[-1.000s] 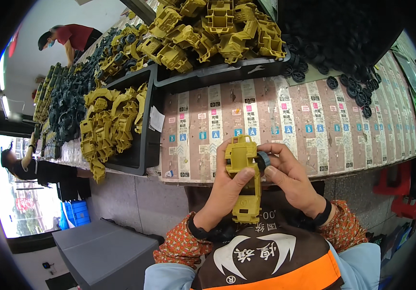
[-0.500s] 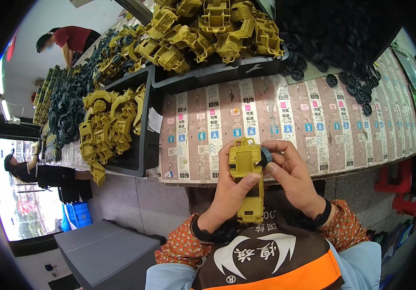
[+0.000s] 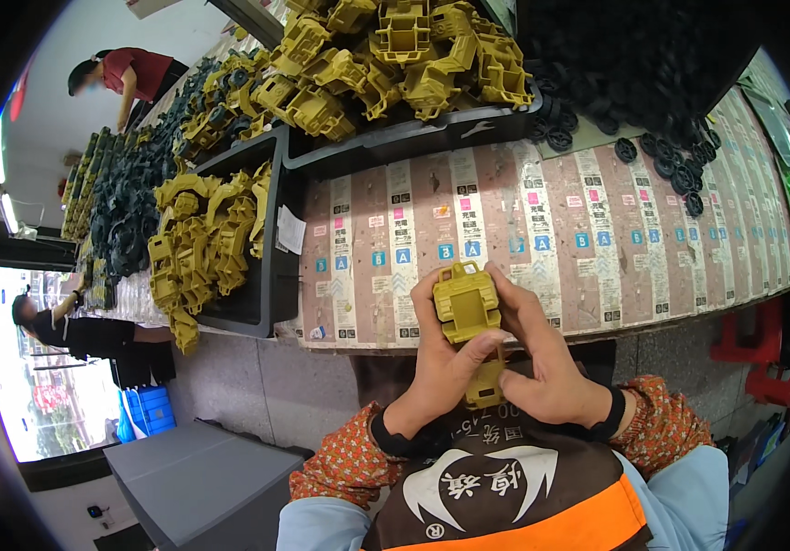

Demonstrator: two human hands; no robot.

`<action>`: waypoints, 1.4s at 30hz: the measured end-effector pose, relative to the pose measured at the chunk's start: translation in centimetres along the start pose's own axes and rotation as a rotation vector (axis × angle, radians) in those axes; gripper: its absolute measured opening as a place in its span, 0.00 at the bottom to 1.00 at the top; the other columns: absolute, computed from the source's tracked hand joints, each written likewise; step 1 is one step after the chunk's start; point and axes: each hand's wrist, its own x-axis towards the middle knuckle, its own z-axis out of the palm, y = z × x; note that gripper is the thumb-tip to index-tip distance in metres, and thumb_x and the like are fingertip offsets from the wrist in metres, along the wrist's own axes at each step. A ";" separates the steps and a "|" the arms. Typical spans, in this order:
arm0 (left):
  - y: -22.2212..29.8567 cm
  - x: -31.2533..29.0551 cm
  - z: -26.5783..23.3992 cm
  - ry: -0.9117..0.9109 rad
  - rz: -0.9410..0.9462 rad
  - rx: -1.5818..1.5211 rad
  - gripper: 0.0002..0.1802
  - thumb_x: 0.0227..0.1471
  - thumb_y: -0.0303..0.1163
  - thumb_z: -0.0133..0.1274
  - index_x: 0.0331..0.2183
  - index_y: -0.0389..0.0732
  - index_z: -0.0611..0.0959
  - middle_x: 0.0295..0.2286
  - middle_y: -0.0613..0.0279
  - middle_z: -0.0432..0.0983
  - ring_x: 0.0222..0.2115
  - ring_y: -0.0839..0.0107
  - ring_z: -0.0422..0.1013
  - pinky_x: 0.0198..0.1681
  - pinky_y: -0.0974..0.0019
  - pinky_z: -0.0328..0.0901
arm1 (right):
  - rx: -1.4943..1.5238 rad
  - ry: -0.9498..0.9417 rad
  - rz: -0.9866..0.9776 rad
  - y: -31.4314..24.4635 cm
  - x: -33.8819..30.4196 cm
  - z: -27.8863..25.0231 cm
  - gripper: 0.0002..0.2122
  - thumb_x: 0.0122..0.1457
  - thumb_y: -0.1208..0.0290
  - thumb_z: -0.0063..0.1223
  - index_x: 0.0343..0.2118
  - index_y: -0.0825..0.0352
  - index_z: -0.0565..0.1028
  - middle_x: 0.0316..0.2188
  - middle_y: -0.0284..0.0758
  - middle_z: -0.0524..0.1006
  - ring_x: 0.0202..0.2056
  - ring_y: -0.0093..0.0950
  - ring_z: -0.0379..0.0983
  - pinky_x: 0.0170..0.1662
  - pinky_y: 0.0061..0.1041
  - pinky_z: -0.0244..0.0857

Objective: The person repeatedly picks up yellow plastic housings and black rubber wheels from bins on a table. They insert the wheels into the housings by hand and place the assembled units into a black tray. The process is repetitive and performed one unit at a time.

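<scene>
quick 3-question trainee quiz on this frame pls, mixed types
1. True or false: both hands hold the yellow part.
2. What fills the tray at the top centre? A) black wheels B) yellow parts C) green lids
3. Fill in: loose black wheels lie on the table to the person's ____.

Key:
1. True; the left hand and right hand both grip it.
2. B
3. right
</scene>
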 end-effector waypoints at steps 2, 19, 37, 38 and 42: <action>-0.5 0.0 0.3 0.030 0.015 -0.009 0.47 0.58 0.36 0.65 0.65 0.42 0.51 0.55 0.55 0.62 0.54 0.66 0.66 0.58 0.60 0.65 | -0.094 0.002 0.014 -0.1 0.0 0.2 0.46 0.47 0.83 0.44 0.73 0.70 0.44 0.71 0.45 0.53 0.74 0.37 0.46 0.74 0.36 0.39; 3.0 3.0 -0.9 -0.015 -0.410 -0.386 0.35 0.63 0.46 0.59 0.63 0.47 0.62 0.44 0.64 0.73 0.42 0.72 0.76 0.43 0.64 0.77 | -1.608 0.615 0.107 1.9 9.8 -27.2 0.13 0.56 0.68 0.61 0.41 0.70 0.76 0.39 0.49 0.77 0.43 0.50 0.75 0.47 0.45 0.71; 2.7 2.0 -0.5 0.019 -0.457 -0.605 0.37 0.63 0.66 0.45 0.55 0.43 0.73 0.40 0.60 0.78 0.36 0.70 0.79 0.39 0.65 0.78 | -0.181 0.258 0.097 -1.5 3.0 -4.5 0.12 0.61 0.81 0.57 0.47 0.71 0.76 0.32 0.34 0.81 0.31 0.18 0.77 0.37 0.21 0.72; 2.5 1.8 -0.6 0.042 -0.449 -0.591 0.38 0.63 0.67 0.44 0.56 0.43 0.73 0.39 0.58 0.78 0.34 0.69 0.80 0.37 0.66 0.78 | -0.157 0.292 0.094 -0.8 3.1 -3.9 0.11 0.61 0.81 0.57 0.47 0.72 0.76 0.32 0.34 0.81 0.32 0.18 0.77 0.37 0.21 0.72; 2.6 1.1 -1.1 0.027 -0.403 -0.574 0.40 0.62 0.70 0.41 0.54 0.43 0.72 0.37 0.59 0.77 0.33 0.70 0.78 0.33 0.68 0.77 | -0.051 0.336 0.139 -0.4 2.6 -2.3 0.10 0.61 0.81 0.57 0.45 0.72 0.74 0.32 0.34 0.80 0.32 0.17 0.77 0.36 0.20 0.72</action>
